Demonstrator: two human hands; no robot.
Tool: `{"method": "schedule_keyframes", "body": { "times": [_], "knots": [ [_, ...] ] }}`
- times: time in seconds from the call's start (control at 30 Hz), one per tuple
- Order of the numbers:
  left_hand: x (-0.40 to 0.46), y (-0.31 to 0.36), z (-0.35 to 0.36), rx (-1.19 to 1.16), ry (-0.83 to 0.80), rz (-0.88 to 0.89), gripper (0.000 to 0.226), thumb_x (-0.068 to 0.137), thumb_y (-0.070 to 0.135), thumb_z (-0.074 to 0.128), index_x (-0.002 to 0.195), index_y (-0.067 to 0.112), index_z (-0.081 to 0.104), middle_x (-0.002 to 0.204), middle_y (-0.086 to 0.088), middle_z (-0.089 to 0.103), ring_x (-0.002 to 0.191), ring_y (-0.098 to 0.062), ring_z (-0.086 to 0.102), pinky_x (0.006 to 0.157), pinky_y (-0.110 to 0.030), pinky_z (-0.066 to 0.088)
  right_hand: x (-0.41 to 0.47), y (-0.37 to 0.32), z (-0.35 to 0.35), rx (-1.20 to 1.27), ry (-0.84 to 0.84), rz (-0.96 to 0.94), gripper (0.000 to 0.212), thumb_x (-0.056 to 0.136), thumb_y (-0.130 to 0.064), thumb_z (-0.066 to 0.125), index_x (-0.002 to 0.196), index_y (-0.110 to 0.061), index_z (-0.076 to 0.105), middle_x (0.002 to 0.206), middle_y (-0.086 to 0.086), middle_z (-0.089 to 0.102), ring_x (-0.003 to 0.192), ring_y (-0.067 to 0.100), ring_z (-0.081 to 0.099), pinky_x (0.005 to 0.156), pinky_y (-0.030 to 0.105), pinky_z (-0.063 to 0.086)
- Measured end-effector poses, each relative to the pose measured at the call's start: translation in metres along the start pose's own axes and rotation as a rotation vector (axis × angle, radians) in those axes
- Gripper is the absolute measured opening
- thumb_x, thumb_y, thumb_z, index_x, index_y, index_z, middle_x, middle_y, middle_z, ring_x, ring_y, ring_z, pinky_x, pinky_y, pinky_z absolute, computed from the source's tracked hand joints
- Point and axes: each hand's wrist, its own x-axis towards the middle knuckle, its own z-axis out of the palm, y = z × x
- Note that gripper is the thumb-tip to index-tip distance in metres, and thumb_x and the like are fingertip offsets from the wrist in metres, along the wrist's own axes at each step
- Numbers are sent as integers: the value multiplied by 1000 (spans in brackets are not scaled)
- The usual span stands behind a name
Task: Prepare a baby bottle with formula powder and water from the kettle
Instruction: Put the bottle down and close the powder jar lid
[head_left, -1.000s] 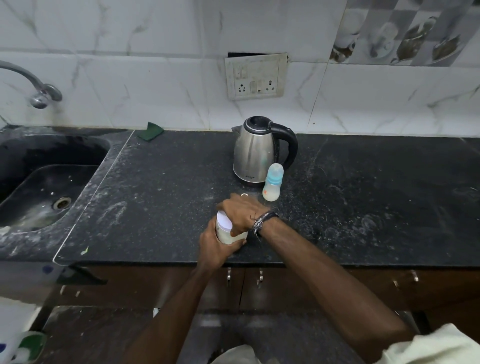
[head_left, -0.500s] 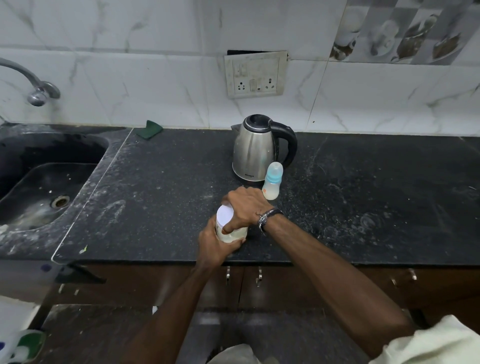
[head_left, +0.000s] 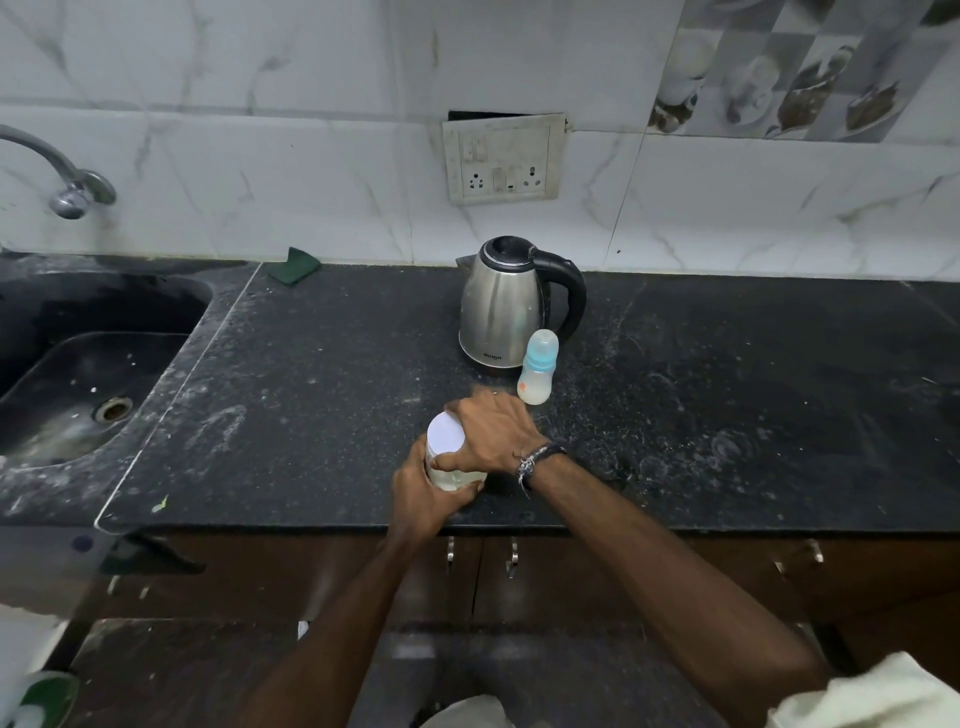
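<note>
A small formula jar (head_left: 453, 474) with pale contents and a white lid (head_left: 444, 435) stands near the front edge of the black counter (head_left: 311, 395). My left hand (head_left: 421, 493) wraps the jar's body from the near side. My right hand (head_left: 491, 434) grips the lid from above and the right. Behind them, a baby bottle (head_left: 537, 371) with a blue collar and clear cap stands upright, with a little white at its bottom. A steel kettle (head_left: 501, 306) with a black handle is just behind the bottle, lid shut.
A dark sink (head_left: 78, 374) with a tap (head_left: 72, 192) lies at the left. A green scrub pad (head_left: 296, 265) leans at the back wall. A wall socket plate (head_left: 503, 158) hangs above the kettle. Cabinet doors sit below the counter edge.
My right hand has shifted on the lid, uncovering more of its white top. The jar, bottle and kettle stay where they were.
</note>
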Motion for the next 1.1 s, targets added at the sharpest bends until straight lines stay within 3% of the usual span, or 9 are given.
{"method": "schedule_keyframes", "body": {
  "times": [0.07, 0.13, 0.2, 0.27, 0.4, 0.53, 0.67, 0.9, 1.1],
  "knots": [
    [-2, -1, -1, -32, -17, 12, 82, 46, 38, 90, 119, 21, 58, 105, 3, 71, 95, -12, 69, 84, -39, 59, -5, 3, 3, 45, 5, 21, 72, 64, -80, 63, 100, -17, 65, 100, 11, 63, 88, 31, 62, 67, 32, 38],
    [-2, -1, -2, -40, -29, 33, 81, 47, 40, 89, 119, 23, 57, 110, 4, 70, 101, -11, 67, 87, -38, 57, -10, 8, 4, 170, 59, 89, 65, 72, -83, 53, 75, -18, 58, 86, 7, 65, 79, 27, 61, 63, 31, 33],
    [-2, -2, -3, -43, -41, 49, 88, 50, 37, 92, 128, 26, 54, 121, 7, 67, 111, -10, 63, 94, -35, 54, -14, 13, 9, 398, 122, 235, 66, 85, -77, 41, 64, -15, 53, 72, 4, 64, 69, 25, 60, 57, 32, 37],
    [-2, -4, -3, -31, -30, 54, 95, 51, 34, 94, 134, 27, 49, 128, 12, 61, 118, -7, 58, 100, -34, 51, -20, 18, 17, 510, 134, 363, 59, 96, -63, 35, 68, -15, 57, 75, 8, 65, 72, 29, 61, 59, 34, 43],
    [-2, -10, -1, -19, -15, 53, 103, 49, 33, 94, 138, 23, 44, 133, 11, 56, 124, -11, 54, 104, -40, 50, -36, 34, 46, 351, 29, 421, 33, 97, -37, 50, 91, -11, 70, 98, 17, 71, 92, 37, 66, 72, 37, 51],
    [-2, -14, 1, 11, -26, 111, 99, 53, 25, 90, 137, 32, 40, 133, 12, 54, 126, -9, 52, 107, -41, 48, -49, 41, 71, 164, -30, 386, 26, 95, -31, 57, 102, -10, 70, 106, 15, 70, 98, 33, 67, 79, 37, 53],
    [-3, -20, 7, 56, 24, 159, 96, 58, 14, 88, 141, 9, 41, 138, -6, 51, 131, -22, 48, 107, -49, 45, -56, 42, 86, 68, -27, 318, 27, 97, -27, 54, 109, -9, 69, 115, 8, 65, 104, 30, 62, 81, 38, 54],
    [20, -6, 20, 212, 85, 137, 104, 61, 25, 88, 149, 17, 34, 121, -12, 40, 110, -17, 44, 99, -27, 41, -51, 38, 90, -16, -32, 316, 20, 94, -21, 56, 101, -8, 70, 104, 10, 68, 96, 31, 66, 74, 39, 55],
    [60, 14, 32, 289, -33, 57, 96, 67, 38, 84, 147, 24, 33, 119, -10, 45, 112, -26, 50, 95, -36, 45, -46, 37, 90, -51, -34, 275, 21, 93, -20, 54, 94, -8, 71, 97, 13, 68, 90, 32, 66, 70, 38, 53]
  ]
}}
